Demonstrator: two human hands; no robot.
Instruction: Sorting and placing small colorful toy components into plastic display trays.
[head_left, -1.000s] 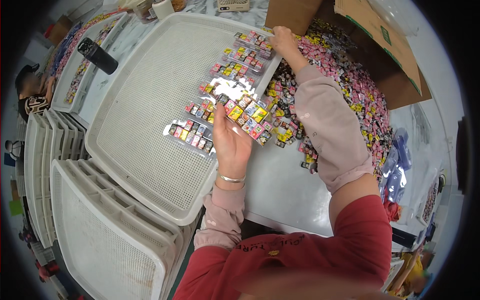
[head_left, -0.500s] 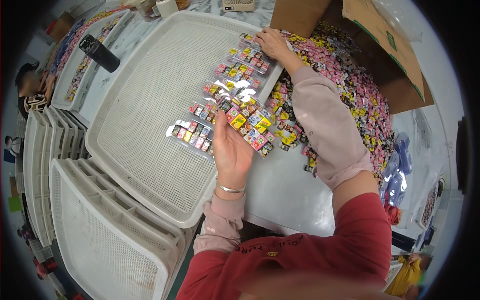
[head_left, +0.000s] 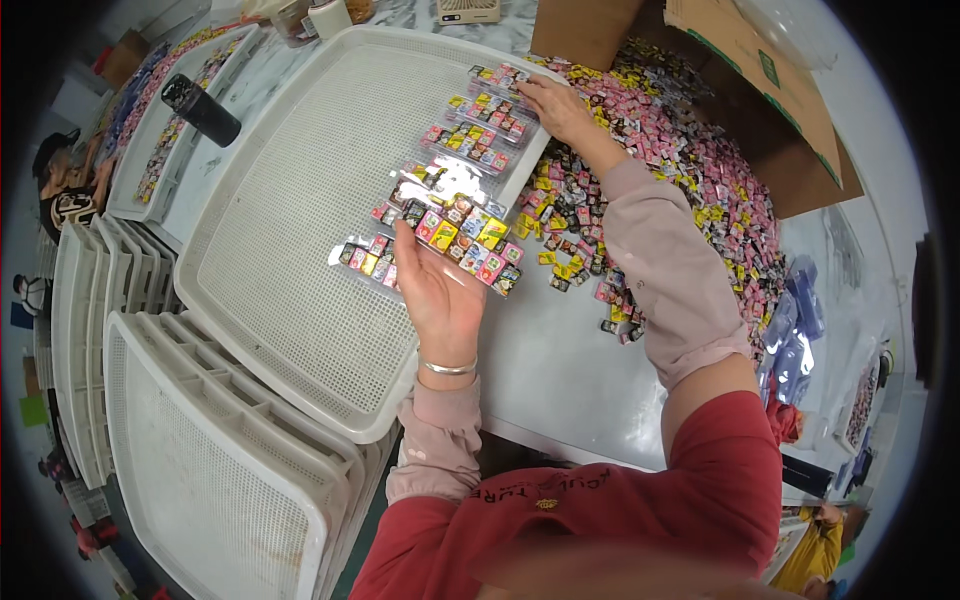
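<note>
My left hand (head_left: 445,300) holds a clear plastic pack (head_left: 460,235) filled with rows of small printed squares in pink, yellow, black and white. The thumb lies over its near left end; the other fingers are hidden beneath it. This pack is tilted above the right part of a white perforated tray (head_left: 300,190). Similar filled packs (head_left: 465,147) lie in a column along the tray's right side, some glinting and overlapping. At the far end, the fingers of my right hand (head_left: 560,110) are closed on the right end of the farthest pack (head_left: 500,77).
A large heap of loose small squares (head_left: 690,190) spreads right of the tray, before an open cardboard box (head_left: 760,90). Stacked trays (head_left: 210,450) stand at the near left. A black bottle (head_left: 200,108) is beyond the tray; clear blue-tinted plastic packs (head_left: 795,330) lie far right.
My left hand and its pack have shifted left, with the pack turned a little flatter. My right hand stays at the farthest pack, more of which now shows. The whole view has shifted slightly.
</note>
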